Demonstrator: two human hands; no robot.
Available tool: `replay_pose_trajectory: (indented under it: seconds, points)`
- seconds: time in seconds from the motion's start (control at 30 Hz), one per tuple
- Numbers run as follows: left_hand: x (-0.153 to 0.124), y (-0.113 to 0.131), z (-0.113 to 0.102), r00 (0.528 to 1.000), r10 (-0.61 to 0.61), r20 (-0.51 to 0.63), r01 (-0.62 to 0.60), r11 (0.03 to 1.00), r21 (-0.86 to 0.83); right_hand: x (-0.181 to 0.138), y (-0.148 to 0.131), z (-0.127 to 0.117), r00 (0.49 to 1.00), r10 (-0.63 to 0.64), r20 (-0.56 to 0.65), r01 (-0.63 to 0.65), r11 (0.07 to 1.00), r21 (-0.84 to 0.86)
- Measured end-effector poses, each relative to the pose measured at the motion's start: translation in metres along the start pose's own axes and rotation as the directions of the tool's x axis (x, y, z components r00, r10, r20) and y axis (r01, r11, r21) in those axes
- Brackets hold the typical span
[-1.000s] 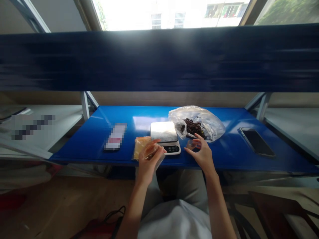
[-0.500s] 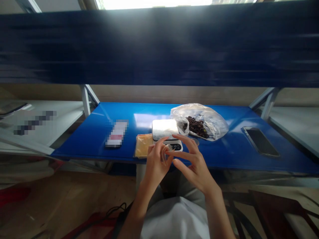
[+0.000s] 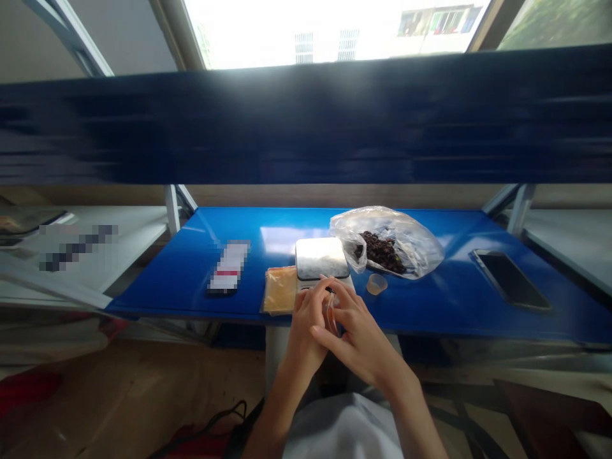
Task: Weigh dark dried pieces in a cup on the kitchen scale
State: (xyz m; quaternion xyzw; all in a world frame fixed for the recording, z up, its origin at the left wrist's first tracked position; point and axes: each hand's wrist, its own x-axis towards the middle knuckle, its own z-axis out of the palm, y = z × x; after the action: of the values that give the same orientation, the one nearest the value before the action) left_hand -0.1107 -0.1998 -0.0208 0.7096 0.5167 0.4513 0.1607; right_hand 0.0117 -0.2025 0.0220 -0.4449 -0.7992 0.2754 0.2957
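Observation:
My left hand and my right hand meet in front of the small kitchen scale at the near edge of the blue table. Both pinch a small clear plastic bag between their fingertips. A little clear cup stands on the table just right of the scale. Behind it lies a clear plastic bag of dark beans. A flat stack of yellowish small bags lies left of the scale.
A black phone lies at the right of the table. A blurred white and red card lies at the left. A dark blue shelf hangs overhead. White shelves flank both sides.
My right hand let go of the little cup, which now stands on the table, and came over to the left hand. Both hands now hold the small clear bag, lower and nearer me.

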Motion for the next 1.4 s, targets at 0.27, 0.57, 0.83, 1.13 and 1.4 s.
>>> replay_pose_trajectory:
  seconds: [0.27,0.57,0.83,1.13,1.4]
  points:
    - [0.006,0.001,-0.001,0.999,-0.033,0.025,0.032,0.998,0.051,-0.001,0.0,-0.012,0.998,-0.016,-0.053,0.016,1.0,-0.011]
    - [0.004,0.006,0.006,0.992,-0.091,0.089,0.094,0.995,-0.036,0.0,0.001,-0.008,1.0,0.022,-0.017,-0.021,0.997,0.076]
    - [0.004,0.012,-0.001,0.995,0.072,0.066,-0.071,0.997,-0.012,-0.004,0.002,-0.019,0.997,-0.002,-0.083,0.011,0.993,0.114]
    - [-0.001,0.018,0.002,0.99,0.122,0.064,-0.122,0.992,0.011,-0.009,0.0,-0.016,0.986,-0.038,-0.16,0.051,0.996,0.076]
    - [-0.003,0.028,0.012,0.998,-0.007,-0.063,-0.015,0.936,-0.352,-0.015,0.01,-0.032,0.843,0.076,-0.532,0.125,0.935,0.332]
